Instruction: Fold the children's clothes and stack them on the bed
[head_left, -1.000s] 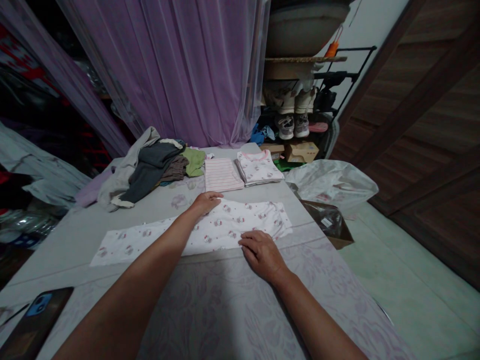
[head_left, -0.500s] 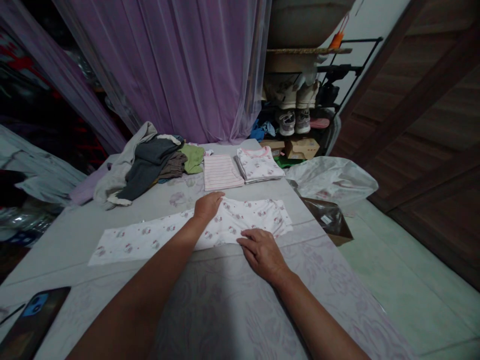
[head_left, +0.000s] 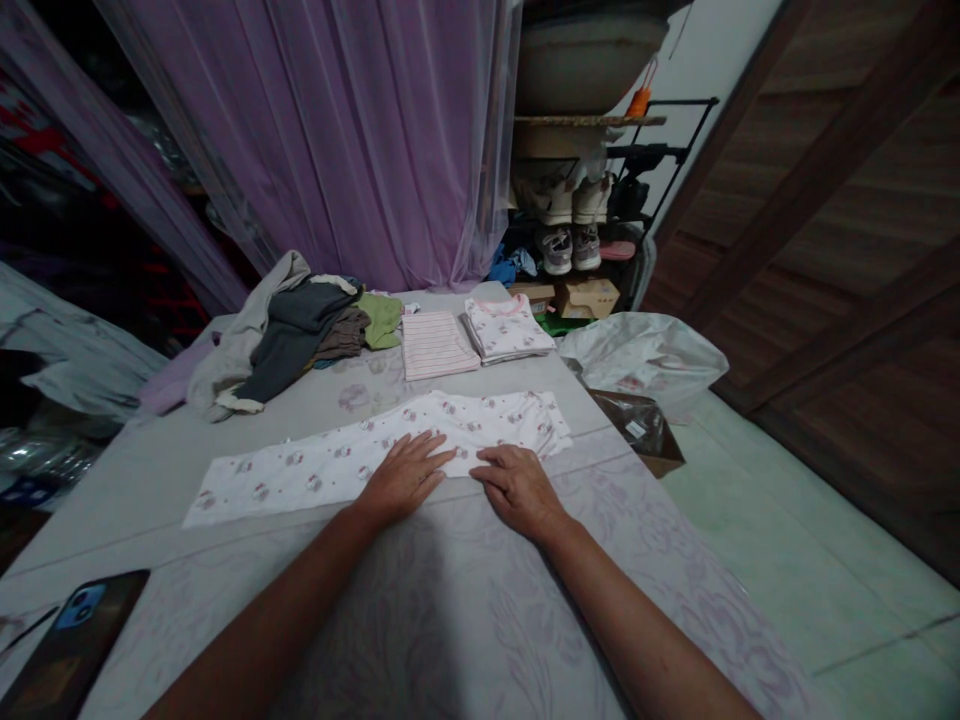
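A long white garment (head_left: 457, 425) with a small pink print lies flat across the grey bed surface (head_left: 150, 480), folded lengthwise. My left hand (head_left: 405, 478) rests palm down on its near edge, fingers spread. Close beside it, my right hand (head_left: 517, 488) lies flat on the same edge, partly on the patterned sheet. Neither hand grips the cloth. Beyond the hands are a folded pink-striped garment (head_left: 439, 345) and a folded white printed top (head_left: 506, 330), both out of reach of my fingers.
A heap of grey, green and brown clothes (head_left: 300, 335) lies at the far left of the bed. A dark phone (head_left: 75, 630) sits at the near left. Off the right edge are a plastic bag (head_left: 645, 355) and a brown packet (head_left: 636, 428). A purple curtain (head_left: 315, 130) hangs behind.
My left hand has moved from the far edge of the garment to its near edge, next to my right hand. The cloth now lies flatter. My right hand has barely moved.
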